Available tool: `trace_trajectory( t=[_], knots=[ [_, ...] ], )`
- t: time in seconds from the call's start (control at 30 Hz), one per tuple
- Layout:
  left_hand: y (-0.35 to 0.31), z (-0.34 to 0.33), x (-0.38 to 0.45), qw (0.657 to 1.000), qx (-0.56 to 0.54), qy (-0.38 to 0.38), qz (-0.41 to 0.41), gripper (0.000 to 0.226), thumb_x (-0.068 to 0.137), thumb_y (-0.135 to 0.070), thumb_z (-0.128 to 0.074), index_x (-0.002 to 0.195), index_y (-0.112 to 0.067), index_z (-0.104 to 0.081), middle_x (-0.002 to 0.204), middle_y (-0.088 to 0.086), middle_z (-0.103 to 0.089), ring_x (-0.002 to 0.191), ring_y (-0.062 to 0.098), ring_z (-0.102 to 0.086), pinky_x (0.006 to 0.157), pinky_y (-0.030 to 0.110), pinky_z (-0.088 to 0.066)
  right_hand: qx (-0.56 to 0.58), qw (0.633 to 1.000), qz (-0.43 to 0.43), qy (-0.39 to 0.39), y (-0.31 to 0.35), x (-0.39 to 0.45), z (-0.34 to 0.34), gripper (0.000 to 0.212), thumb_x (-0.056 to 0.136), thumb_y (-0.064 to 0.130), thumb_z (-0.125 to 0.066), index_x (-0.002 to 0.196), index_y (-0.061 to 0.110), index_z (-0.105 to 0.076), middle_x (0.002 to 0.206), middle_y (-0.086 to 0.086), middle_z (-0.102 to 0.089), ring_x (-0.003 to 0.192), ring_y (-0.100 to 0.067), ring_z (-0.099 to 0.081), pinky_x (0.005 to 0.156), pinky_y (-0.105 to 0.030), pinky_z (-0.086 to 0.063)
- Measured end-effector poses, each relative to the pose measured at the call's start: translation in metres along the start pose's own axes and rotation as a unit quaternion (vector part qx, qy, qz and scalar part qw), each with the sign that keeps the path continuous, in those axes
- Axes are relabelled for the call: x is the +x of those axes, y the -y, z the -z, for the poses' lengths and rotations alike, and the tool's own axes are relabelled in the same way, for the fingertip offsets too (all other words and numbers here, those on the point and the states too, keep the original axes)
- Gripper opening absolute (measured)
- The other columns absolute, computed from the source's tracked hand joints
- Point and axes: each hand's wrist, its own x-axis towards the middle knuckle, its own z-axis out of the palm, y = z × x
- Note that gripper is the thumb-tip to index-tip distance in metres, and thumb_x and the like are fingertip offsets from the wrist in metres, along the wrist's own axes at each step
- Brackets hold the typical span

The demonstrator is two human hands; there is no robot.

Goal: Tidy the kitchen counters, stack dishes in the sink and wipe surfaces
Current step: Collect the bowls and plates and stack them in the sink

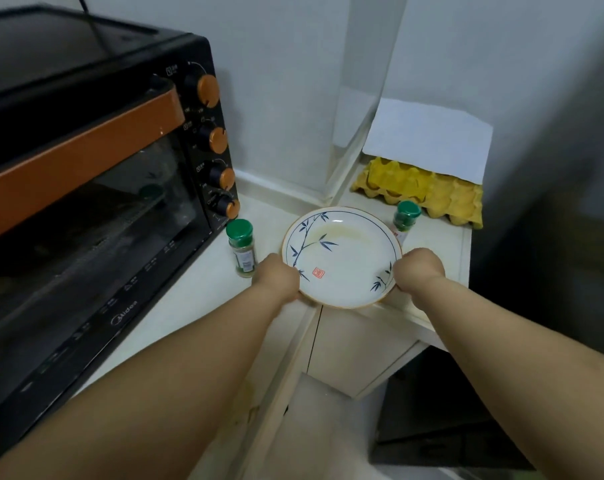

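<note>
Dim, soft indoor light with a cool cast; the right edge sinks into dark blur, wide-angle bending stretches the edges, and overall sharpness is low.

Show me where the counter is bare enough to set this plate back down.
Bare counter lies along the oven front, left of the left hand. A smaller patch sits behind the plate, toward the wall corner. Crowded: the right side, with a spice jar and egg carton; another green-lidded jar stands beside the oven.
</note>
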Motion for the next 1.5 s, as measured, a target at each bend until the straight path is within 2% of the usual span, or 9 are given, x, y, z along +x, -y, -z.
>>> trace_trajectory(
  t=[0.07, 0.3, 0.4, 0.53, 0.67, 1.0, 1.1, 1.3, 1.5],
  knots=[
    [-0.006, 0.008, -0.019, 1.0, -0.001, -0.014, -0.013, 0.027, 0.082, -0.006, -0.05, 0.108, -0.004, -0.056, 0.106, 0.017, -0.063, 0.092, 0.039, -0.066, 0.077, 0.047, -0.059, 0.009, 1.0, -0.001, 0.004, 0.003, -0.01, 0.007, 0.017, 0.088, 0.005, -0.047, 0.072, 0.006, -0.043, 0.083, -0.014, -0.049, 0.081, -0.03, -0.047, 0.069, -0.031, -0.037],
    [0.003, 0.034, -0.099, 0.998, -0.015, -0.056, -0.039, 0.027, 0.083, -0.002, -0.049, 0.107, -0.007, -0.06, 0.101, 0.016, -0.067, 0.091, 0.035, -0.068, 0.08, 0.045, -0.058, 0.051, 0.995, 0.044, 0.077, 0.0, -0.064, 0.031, 0.016, 0.088, 0.007, -0.045, 0.098, 0.003, -0.056, 0.082, -0.016, -0.059, 0.094, -0.037, -0.065, 0.087, -0.047, -0.055],
    [0.022, 0.039, -0.145, 0.995, -0.033, -0.094, -0.025, 0.014, 0.084, -0.003, -0.049, 0.094, -0.009, -0.058, 0.085, 0.015, -0.067, 0.078, 0.031, -0.066, 0.082, 0.046, -0.058, 0.06, 0.988, 0.083, 0.113, -0.01, -0.094, 0.036, 0.011, 0.085, 0.006, -0.047, 0.083, 0.0, -0.055, 0.09, -0.018, -0.062, 0.093, -0.036, -0.064, 0.088, -0.047, -0.055],
    [0.058, 0.046, -0.21, 0.985, -0.087, -0.148, 0.02, 0.012, 0.086, -0.002, -0.048, 0.089, -0.009, -0.057, 0.089, 0.015, -0.068, 0.067, 0.03, -0.064, 0.076, 0.046, -0.059, 0.069, 0.978, 0.12, 0.156, -0.023, -0.14, 0.032, 0.013, 0.078, 0.003, -0.046, 0.068, 0.005, -0.053, 0.067, -0.015, -0.056, 0.07, -0.034, -0.061, 0.072, -0.042, -0.057],
    [0.098, 0.073, -0.264, 0.969, -0.122, -0.207, 0.058, 0.01, 0.089, -0.004, -0.049, 0.084, -0.008, -0.056, 0.087, 0.015, -0.068, 0.072, 0.032, -0.067, 0.079, 0.047, -0.059, 0.063, 0.956, 0.17, 0.231, -0.018, -0.188, 0.013, 0.014, 0.078, -0.001, -0.047, 0.069, 0.007, -0.055, 0.069, -0.013, -0.055, 0.057, -0.026, -0.053, 0.05, -0.028, -0.047],
    [0.207, 0.172, -0.353, 0.925, 0.01, -0.342, 0.164, 0.024, 0.082, -0.011, -0.047, 0.097, -0.002, -0.063, 0.1, 0.017, -0.068, 0.093, 0.034, -0.064, 0.077, 0.034, -0.051, -0.058, 0.884, 0.295, 0.358, 0.021, -0.32, -0.075, 0.011, 0.085, 0.002, -0.048, 0.077, 0.007, -0.053, 0.074, -0.012, -0.058, 0.055, -0.022, -0.054, 0.057, -0.033, -0.054],
    [0.231, 0.189, -0.365, 0.915, 0.086, -0.336, 0.208, 0.026, 0.087, -0.011, -0.045, 0.106, -0.001, -0.06, 0.11, 0.016, -0.062, 0.103, 0.033, -0.058, 0.077, 0.029, -0.043, -0.084, 0.87, 0.307, 0.377, 0.026, -0.344, -0.104, 0.015, 0.088, 0.003, -0.047, 0.075, 0.009, -0.051, 0.079, -0.012, -0.06, 0.06, -0.023, -0.058, 0.061, -0.035, -0.056],
    [0.263, 0.2, -0.375, 0.912, 0.145, -0.299, 0.241, 0.012, 0.087, -0.012, -0.043, 0.088, -0.008, -0.055, 0.108, 0.016, -0.063, 0.086, 0.028, -0.051, 0.07, 0.028, -0.04, -0.111, 0.86, 0.299, 0.399, 0.019, -0.367, -0.139, 0.012, 0.084, -0.002, -0.047, 0.077, 0.004, -0.054, 0.075, -0.014, -0.058, 0.057, -0.026, -0.057, 0.075, -0.044, -0.058],
    [0.275, 0.193, -0.386, 0.904, 0.173, -0.285, 0.268, 0.03, 0.088, -0.007, -0.045, 0.111, 0.002, -0.062, 0.12, 0.017, -0.059, 0.111, 0.033, -0.056, 0.088, 0.034, -0.048, -0.136, 0.849, 0.322, 0.395, 0.015, -0.377, -0.151, 0.011, 0.082, -0.004, -0.05, 0.075, 0.003, -0.055, 0.079, -0.015, -0.061, 0.056, -0.028, -0.06, 0.065, -0.039, -0.06]
  ],
)
